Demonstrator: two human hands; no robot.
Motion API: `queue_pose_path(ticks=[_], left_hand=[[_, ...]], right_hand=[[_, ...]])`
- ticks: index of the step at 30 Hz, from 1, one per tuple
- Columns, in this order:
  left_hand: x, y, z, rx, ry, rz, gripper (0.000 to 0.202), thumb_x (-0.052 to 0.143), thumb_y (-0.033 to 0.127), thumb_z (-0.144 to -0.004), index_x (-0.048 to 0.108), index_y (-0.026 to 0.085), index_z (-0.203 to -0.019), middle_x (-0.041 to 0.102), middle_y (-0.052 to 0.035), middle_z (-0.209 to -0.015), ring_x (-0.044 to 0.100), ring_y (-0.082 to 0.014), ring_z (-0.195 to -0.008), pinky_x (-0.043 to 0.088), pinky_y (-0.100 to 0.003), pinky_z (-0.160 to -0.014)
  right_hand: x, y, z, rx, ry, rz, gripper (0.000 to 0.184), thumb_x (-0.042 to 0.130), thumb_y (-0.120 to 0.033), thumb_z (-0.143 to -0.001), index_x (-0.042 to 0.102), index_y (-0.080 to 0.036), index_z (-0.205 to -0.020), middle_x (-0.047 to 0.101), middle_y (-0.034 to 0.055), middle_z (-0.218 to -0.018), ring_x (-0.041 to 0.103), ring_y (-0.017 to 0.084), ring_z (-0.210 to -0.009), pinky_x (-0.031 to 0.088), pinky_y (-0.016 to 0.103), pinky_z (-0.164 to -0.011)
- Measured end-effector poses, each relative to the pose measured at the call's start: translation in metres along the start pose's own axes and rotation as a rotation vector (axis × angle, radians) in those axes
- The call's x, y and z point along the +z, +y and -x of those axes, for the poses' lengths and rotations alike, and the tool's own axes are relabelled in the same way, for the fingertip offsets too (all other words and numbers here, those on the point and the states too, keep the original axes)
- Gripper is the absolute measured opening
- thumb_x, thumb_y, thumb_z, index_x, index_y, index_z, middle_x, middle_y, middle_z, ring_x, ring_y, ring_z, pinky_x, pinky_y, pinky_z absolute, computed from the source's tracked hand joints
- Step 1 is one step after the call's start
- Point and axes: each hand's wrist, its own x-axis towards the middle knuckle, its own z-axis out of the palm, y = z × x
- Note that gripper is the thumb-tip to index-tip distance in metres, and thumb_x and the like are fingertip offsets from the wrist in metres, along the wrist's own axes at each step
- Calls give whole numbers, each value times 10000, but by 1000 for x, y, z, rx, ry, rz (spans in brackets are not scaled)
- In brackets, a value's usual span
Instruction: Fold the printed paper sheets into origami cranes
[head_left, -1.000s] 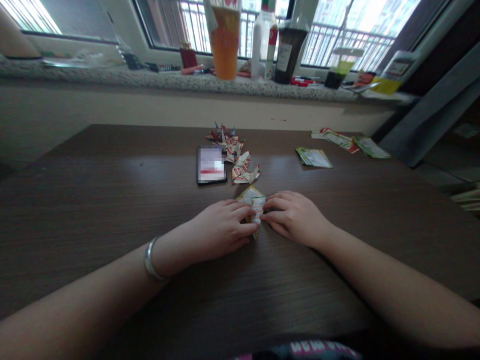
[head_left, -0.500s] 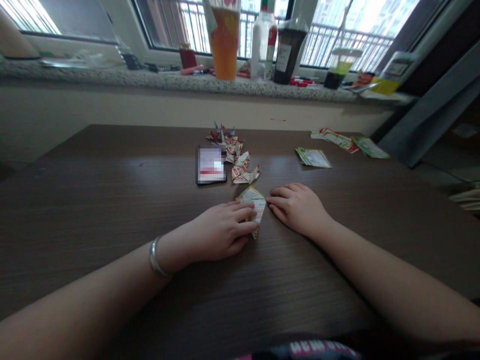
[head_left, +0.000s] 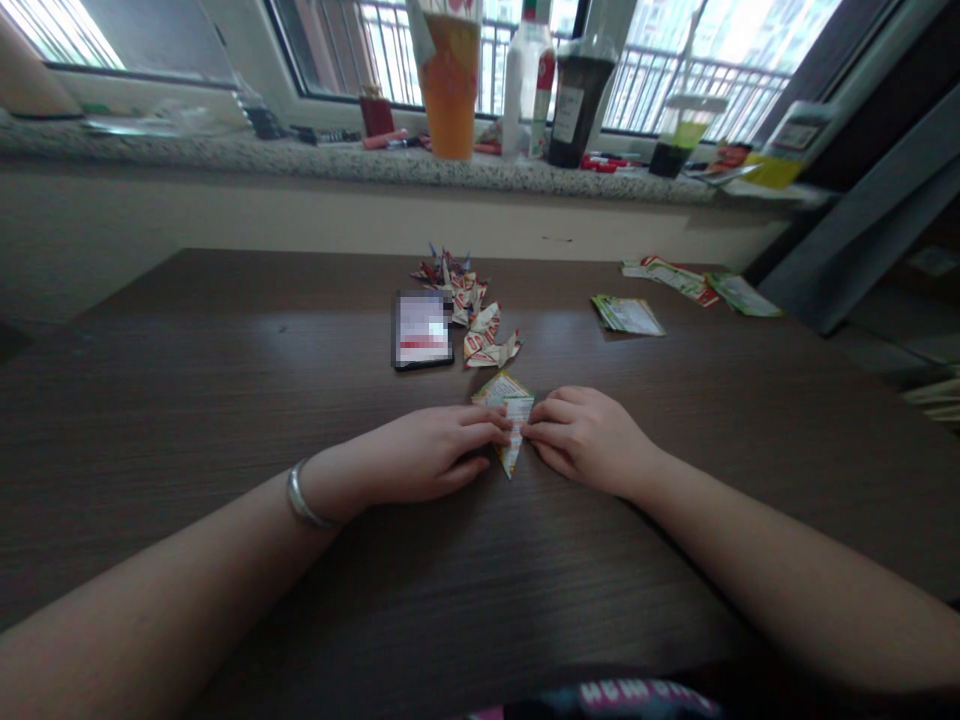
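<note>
A partly folded piece of printed paper (head_left: 511,415) lies flat on the dark wooden table (head_left: 225,400), shaped like a narrow kite with its tip toward me. My left hand (head_left: 427,455) rests palm down on its left edge, fingertips pressing the paper. My right hand (head_left: 581,435) lies on the right side, its fingertips pressed against the paper's right edge. The fingers of both hands are held together on the fold. A silver bangle (head_left: 300,497) sits on my left wrist.
Behind the paper lie several folded paper cranes (head_left: 469,305) and a phone (head_left: 422,328). Stacks of printed leaflets (head_left: 626,313) lie at the back right. The stone windowsill (head_left: 300,155) carries an orange cup (head_left: 450,80), bottles and a dark drink (head_left: 574,95).
My right hand, which had drawn back from the paper half a second ago, has returned to its right edge. My left hand has slid slightly leftward along the fold.
</note>
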Motion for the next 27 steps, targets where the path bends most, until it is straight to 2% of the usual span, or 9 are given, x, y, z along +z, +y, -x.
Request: queue_pose_path(ticks=[6,10,18,23,27], left_hand=[[1,-2,0,5,-5,2,330,489,132,-888,581,208,-1196,544,-65,-1332,498,-198,-1257,400,-343,-1080],[3,-3,0,-3,18,-20,349,501,113,-857,585,205,-1183,557,-71,-1307,535,-216,-1213,434,-374,-1050],[3,-2,-1,-5,0,-45,363,509,106,-855,574,209,-1197,536,-62,-1340,504,-219,-1244,408,-380,-1076],[5,-4,-1,11,10,-38,330,509,106,-859,597,205,-1162,540,-73,-1329,507,-224,-1234,415,-391,-1065],[8,-6,-1,41,71,-34,336,494,92,-867,609,215,-1158,541,-71,-1336,482,-223,-1262,408,-408,-1073]], right_hand=[[-3,-7,-3,-73,0,-73,198,509,-189,-876,707,-181,-875,697,57,-887,551,202,-813,460,337,-752],[-5,-10,-4,-122,-25,-120,177,521,-199,-863,694,-188,-893,694,43,-919,546,195,-822,468,336,-764],[-8,-14,-3,-182,-55,-275,169,526,-223,-873,691,-220,-909,685,36,-975,561,199,-972,462,353,-879],[-7,-14,-3,-193,-46,-372,151,551,-224,-862,693,-219,-912,687,35,-982,567,187,-964,470,348,-874],[-4,-10,-2,-152,18,-407,167,540,-215,-871,701,-228,-912,696,34,-938,580,179,-903,479,340,-825]])
